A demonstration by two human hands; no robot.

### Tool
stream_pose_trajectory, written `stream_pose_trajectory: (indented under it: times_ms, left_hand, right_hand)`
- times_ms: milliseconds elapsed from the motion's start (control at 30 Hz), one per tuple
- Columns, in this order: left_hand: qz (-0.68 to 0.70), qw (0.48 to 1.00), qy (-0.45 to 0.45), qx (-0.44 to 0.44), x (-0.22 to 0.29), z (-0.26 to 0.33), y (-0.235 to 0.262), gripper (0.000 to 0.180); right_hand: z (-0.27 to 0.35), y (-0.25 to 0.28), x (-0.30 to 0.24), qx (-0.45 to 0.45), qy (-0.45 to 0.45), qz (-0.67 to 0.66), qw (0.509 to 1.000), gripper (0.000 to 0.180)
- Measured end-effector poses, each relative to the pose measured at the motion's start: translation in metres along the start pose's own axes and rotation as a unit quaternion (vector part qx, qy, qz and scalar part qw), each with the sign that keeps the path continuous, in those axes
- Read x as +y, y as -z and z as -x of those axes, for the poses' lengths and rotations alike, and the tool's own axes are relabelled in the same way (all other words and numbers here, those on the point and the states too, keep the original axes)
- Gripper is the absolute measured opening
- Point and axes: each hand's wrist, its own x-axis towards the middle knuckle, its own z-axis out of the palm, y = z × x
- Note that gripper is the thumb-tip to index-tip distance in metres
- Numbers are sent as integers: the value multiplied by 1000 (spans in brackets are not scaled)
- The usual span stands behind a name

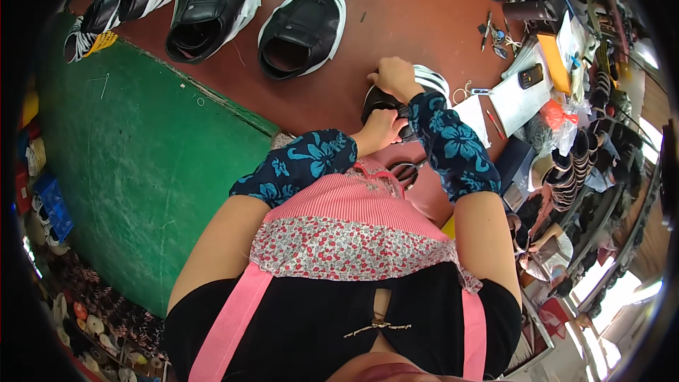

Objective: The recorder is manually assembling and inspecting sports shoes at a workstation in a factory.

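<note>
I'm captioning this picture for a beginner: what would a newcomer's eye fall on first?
Probably the big green surface filling the left side, then the pink apron below the middle. Just above the apron, the left hand and right hand are on a black shoe. More black shoes with white soles stand at the upper left.

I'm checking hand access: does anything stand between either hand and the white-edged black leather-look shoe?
Nothing visible: the left hand and right hand both touch the shoe directly; blue-flowered fabric sleeves end at the wrists.
</note>
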Motion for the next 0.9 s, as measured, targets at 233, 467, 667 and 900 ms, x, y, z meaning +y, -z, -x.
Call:
stream_pose_trajectory:
  times_ms: [233,467,667,900]
  left_hand:
    - [-106,985,-134,-1,-13,-8,6,39]
    - [9,1000,2,14,-3,-1,2,48]
    - [-59,998,-19,-5,-1,-1,-5,50]
    - [-47,998,-23,-18,9,-11,-5,48]
  right_hand:
    - [1,-4,-7,-14,74,-28,997,42]
    - [10,-13,17,8,151,-167,974,56]
    - [19,-13,53,119,65,-137,981,46]
    - [4,-26,46,176,37,-96,979,40]
